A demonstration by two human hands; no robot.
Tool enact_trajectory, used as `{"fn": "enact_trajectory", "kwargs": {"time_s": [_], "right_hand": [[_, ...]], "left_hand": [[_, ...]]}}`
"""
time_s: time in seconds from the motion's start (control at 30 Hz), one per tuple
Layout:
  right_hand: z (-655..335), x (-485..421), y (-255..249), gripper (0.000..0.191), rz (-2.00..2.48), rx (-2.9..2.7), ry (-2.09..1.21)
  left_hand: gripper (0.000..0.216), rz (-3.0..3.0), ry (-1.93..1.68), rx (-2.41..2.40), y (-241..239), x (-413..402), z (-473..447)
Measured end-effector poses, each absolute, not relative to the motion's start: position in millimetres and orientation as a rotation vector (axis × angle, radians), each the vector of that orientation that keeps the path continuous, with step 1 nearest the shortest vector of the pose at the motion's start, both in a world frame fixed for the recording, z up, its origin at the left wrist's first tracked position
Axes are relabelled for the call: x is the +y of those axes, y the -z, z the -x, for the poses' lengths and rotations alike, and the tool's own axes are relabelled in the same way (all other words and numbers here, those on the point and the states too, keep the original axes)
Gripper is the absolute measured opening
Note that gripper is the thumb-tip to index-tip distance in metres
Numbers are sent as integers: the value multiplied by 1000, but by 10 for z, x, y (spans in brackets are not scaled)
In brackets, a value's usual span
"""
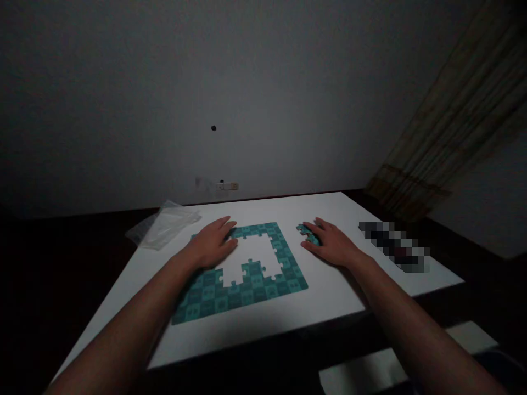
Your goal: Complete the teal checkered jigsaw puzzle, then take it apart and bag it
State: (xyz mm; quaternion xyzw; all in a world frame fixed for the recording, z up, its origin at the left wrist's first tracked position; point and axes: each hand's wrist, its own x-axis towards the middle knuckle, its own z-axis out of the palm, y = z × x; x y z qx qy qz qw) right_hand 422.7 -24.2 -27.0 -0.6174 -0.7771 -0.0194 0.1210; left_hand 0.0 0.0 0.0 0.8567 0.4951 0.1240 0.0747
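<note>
A teal checked jigsaw puzzle (263, 288) lies flat on the white table, its outer border joined around an uneven gap where the white surface shows. My left hand (214, 241) rests over the puzzle's left side, fingers stretched out and apart, hiding part of that border. To the right of the puzzle, my right hand (329, 241) lies over a few loose puzzle pieces (307, 233). Its fingers are spread and touch or cover some of the pieces; how many lie beneath cannot be seen.
Clear plastic bags (164, 225) lie at the table's back left corner. A dark pixelated item (393, 247) sits near the right edge of the white table (329, 296). Behind are a grey wall with a socket (227, 186) and a curtain (436, 131). A pale stool or seat (366, 370) stands below the front edge.
</note>
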Motion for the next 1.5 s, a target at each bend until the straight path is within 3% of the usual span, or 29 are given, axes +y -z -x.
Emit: {"fn": "enact_trajectory", "kwargs": {"time_s": [0.23, 0.63, 0.83, 1.03, 1.5], "right_hand": [[-4349, -157, 261, 53, 1702, -2304, 41], [-4275, -221, -18, 40, 1489, -2318, 422], [-3339, -45, -311, 42, 1032, -2376, 6], [-2609, 229, 19, 37, 598, -2394, -181], [-2649, 158, 165, 31, 705, -1951, -739]], "left_hand": [[70, -2562, -387, 1434, 416, 134, 39], [46, -2395, -733, 1337, 302, 108, 20], [35, -2019, -1027, 1251, 100, 83, 39], [47, -1480, -1064, 895, 68, 49, 115], [27, -1454, -1112, 1011, 73, -9, 17]]}}
